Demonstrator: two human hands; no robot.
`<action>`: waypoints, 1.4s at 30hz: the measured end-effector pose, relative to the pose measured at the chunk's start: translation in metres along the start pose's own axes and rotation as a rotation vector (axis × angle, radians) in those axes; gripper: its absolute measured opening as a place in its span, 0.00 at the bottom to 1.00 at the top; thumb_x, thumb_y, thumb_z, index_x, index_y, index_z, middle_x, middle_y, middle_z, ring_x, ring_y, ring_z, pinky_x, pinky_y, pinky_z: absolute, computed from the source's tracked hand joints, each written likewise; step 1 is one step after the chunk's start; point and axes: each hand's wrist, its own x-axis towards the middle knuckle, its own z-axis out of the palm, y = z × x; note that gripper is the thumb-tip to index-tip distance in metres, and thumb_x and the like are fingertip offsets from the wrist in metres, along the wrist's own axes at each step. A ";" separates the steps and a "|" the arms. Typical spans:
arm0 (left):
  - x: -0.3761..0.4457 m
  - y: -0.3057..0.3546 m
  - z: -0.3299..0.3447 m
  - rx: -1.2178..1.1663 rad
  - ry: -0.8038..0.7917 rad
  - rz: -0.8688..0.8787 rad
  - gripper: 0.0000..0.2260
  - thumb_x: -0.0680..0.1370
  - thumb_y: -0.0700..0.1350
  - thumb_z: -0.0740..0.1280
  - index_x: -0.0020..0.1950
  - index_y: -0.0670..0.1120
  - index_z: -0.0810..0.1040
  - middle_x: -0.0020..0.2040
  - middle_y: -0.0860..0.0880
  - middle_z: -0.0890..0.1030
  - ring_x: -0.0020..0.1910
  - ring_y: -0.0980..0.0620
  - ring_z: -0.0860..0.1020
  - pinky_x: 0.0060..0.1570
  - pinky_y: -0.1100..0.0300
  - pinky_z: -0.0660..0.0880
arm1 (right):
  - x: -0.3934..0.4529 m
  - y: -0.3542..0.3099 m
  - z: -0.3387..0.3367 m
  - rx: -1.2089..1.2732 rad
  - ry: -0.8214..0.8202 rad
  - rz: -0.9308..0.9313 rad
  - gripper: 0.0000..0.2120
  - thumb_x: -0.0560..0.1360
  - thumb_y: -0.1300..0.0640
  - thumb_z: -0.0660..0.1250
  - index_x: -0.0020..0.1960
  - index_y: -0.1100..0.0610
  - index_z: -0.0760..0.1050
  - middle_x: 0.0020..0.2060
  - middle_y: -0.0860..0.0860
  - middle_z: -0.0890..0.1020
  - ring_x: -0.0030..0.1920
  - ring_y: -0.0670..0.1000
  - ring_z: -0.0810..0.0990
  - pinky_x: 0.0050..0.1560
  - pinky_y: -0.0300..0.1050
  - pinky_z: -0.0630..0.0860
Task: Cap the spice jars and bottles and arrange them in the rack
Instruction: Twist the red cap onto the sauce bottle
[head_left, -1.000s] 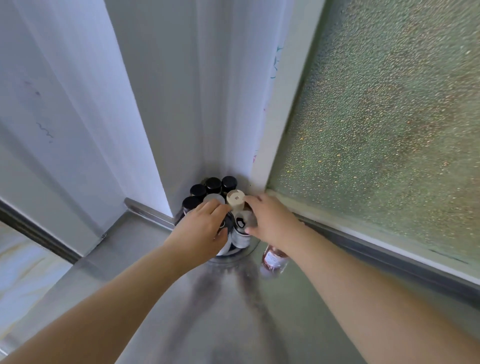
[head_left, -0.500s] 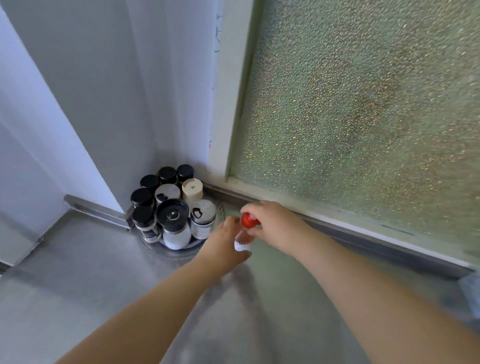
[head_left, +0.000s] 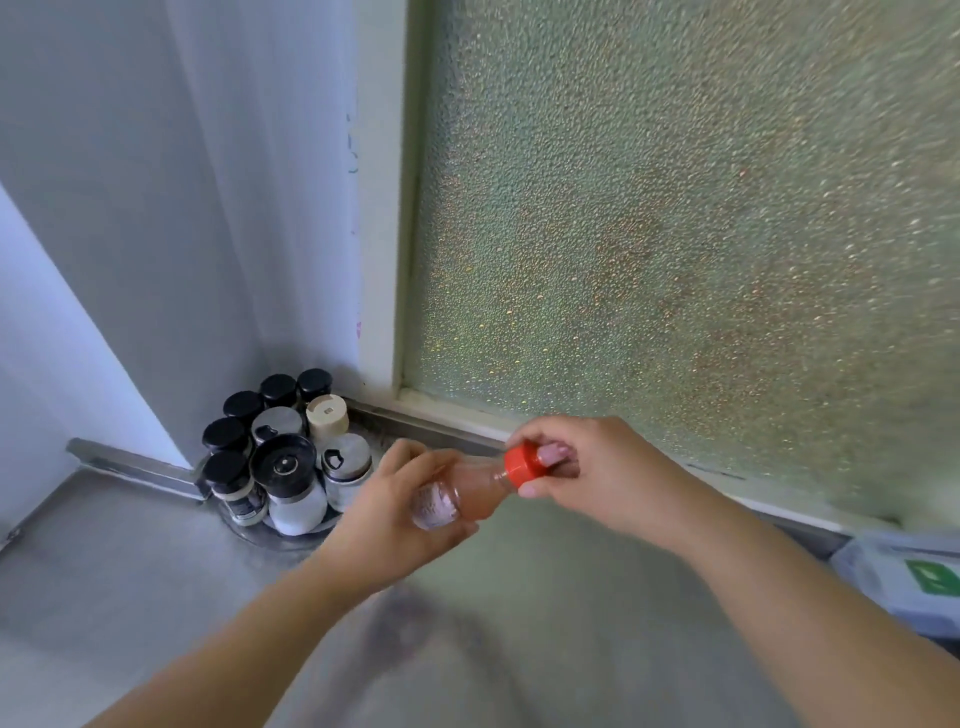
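Steel table (head_left: 130, 597) below; my left hand (head_left: 395, 519) grips the bottle (head_left: 462, 493), right hand's (head_left: 597, 473) fingers (head_left: 548, 454) pinch its red cap (head_left: 522, 464) beside the rack (head_left: 270, 535).

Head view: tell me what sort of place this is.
Probably a home kitchen corner: a steel counter, a round rack of capped spice jars, and a frosted window behind.

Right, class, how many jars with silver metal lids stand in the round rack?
2. One silver-lidded jar sits mid-rack behind the big black-topped grinder; the other stands right of the grinder. Others could be hidden behind it.
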 end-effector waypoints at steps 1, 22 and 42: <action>0.000 0.013 -0.010 0.039 0.014 0.056 0.27 0.61 0.59 0.71 0.58 0.52 0.74 0.49 0.58 0.70 0.49 0.70 0.70 0.48 0.82 0.63 | -0.010 -0.004 -0.010 0.020 0.012 -0.010 0.16 0.67 0.57 0.75 0.51 0.44 0.78 0.42 0.46 0.84 0.44 0.48 0.83 0.53 0.44 0.77; -0.032 0.183 -0.018 0.457 0.137 0.454 0.25 0.64 0.60 0.67 0.59 0.53 0.71 0.47 0.56 0.81 0.45 0.57 0.71 0.43 0.58 0.75 | -0.151 -0.008 -0.089 0.159 0.032 0.012 0.19 0.74 0.44 0.63 0.47 0.61 0.77 0.32 0.51 0.83 0.33 0.51 0.84 0.35 0.40 0.79; -0.043 0.208 -0.028 0.447 0.102 0.409 0.26 0.64 0.60 0.67 0.59 0.53 0.72 0.46 0.58 0.81 0.42 0.60 0.68 0.45 0.70 0.68 | -0.173 -0.020 -0.107 -0.102 0.094 -0.073 0.13 0.74 0.42 0.63 0.48 0.50 0.77 0.43 0.43 0.83 0.42 0.39 0.81 0.45 0.38 0.77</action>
